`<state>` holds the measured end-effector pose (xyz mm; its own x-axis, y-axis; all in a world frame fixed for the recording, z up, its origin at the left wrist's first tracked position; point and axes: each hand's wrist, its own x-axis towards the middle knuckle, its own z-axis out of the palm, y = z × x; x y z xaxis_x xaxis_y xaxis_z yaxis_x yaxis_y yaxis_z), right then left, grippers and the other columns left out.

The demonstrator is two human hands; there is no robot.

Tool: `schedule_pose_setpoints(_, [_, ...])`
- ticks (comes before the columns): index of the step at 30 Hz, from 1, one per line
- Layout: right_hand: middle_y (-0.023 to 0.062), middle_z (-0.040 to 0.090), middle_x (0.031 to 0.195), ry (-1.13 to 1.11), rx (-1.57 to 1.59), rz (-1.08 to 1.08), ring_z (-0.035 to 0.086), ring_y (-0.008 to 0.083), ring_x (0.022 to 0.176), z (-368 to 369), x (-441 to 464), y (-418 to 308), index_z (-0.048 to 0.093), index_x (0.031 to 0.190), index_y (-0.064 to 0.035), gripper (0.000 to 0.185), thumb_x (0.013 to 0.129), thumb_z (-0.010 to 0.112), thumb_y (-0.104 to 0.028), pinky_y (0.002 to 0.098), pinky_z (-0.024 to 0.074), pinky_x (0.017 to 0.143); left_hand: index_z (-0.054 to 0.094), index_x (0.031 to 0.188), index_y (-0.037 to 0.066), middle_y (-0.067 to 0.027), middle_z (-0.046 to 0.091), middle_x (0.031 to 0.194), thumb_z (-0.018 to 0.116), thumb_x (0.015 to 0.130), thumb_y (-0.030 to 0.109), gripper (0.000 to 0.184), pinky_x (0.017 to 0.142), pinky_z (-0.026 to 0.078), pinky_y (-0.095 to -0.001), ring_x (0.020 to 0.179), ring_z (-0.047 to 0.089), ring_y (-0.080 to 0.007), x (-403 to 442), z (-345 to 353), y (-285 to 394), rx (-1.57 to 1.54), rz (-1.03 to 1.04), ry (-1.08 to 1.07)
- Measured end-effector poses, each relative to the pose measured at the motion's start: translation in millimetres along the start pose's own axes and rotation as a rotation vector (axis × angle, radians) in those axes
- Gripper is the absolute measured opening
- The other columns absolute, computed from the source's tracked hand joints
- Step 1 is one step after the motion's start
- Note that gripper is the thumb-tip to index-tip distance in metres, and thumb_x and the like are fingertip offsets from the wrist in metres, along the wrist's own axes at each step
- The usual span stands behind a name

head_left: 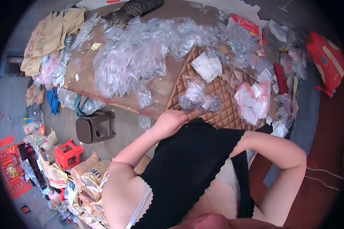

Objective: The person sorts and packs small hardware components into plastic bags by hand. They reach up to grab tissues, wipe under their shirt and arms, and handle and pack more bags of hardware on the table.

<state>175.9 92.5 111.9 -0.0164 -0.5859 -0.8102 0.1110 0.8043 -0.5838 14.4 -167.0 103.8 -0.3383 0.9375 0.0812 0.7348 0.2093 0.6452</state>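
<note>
My left hand [172,123] is at the near edge of the table, with its fingers bent and close together against the lower hem of the black top [191,160]. The fingertips are partly hidden at the cloth. My right arm bends at the elbow, and its forearm passes behind the raised black fabric, which hides my right hand. Just beyond the hem, a brown quilted mat [176,89] bears clear bags of small parts [195,91], a white packet [206,67] and pink-edged bags with white papers [253,101].
Many clear plastic bags [130,57] cover the table [84,82], with a cat [135,10] at its far edge. Left are a brown stool [91,129], a red stool [69,154] and stacked sacks [93,171]. A red bag [328,63] is on the right.
</note>
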Motion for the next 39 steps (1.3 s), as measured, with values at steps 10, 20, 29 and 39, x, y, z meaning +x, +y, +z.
schedule_pose_setpoints(10, [0.0087,0.069,0.098,0.693,-0.382,-0.269,0.064,0.0305,0.090,-57.3,-101.7,-88.6,0.068,0.099,-0.0081,0.025,0.077,0.063,-0.018,0.0359,0.0508,0.080,0.058,0.083,0.005,-0.0110,0.059,0.079,0.063,0.083,0.017,0.013,0.070,0.048,-0.0422,0.079,0.060,-0.0314,-6.5,-9.2,-4.5,0.017,-0.020,-0.014])
schedule_pose_setpoints(20, [0.0100,0.066,0.101,0.478,-0.244,-0.627,0.066,0.0207,0.077,-29.1,-192.5,-162.1,0.060,0.116,-0.0037,0.030,0.086,0.056,-0.010,0.0317,0.0533,0.062,0.062,0.088,0.006,-0.0122,0.061,0.081,0.062,0.085,0.016,0.011,0.068,0.048,-0.0426,0.079,0.061,-0.0330,2.8,-22.0,-1.7,-0.031,-0.112,0.032])
schedule_pose_setpoints(29, [0.0033,0.067,0.105,1.715,1.118,-0.734,0.060,0.0095,0.097,-46.1,-114.9,-27.4,0.065,0.114,-0.0035,0.027,0.095,0.060,-0.021,0.0234,0.0469,0.083,0.054,0.123,0.002,-0.0073,0.064,0.112,0.062,0.094,0.014,0.033,0.089,0.049,-0.0303,0.102,0.061,-0.0159,76.4,-1.8,6.2,-0.833,-0.200,0.136])
schedule_pose_setpoints(39, [0.0046,0.061,0.113,1.608,1.339,-0.834,0.060,0.0148,0.103,-43.7,-56.2,-32.0,0.057,0.125,-0.0040,0.033,0.093,0.057,-0.010,0.0272,0.0471,0.090,0.050,0.124,0.004,-0.0092,0.063,0.114,0.059,0.094,0.014,0.034,0.078,0.055,-0.0326,0.098,0.064,-0.0187,132.2,14.3,28.9,-1.411,-0.291,0.085])
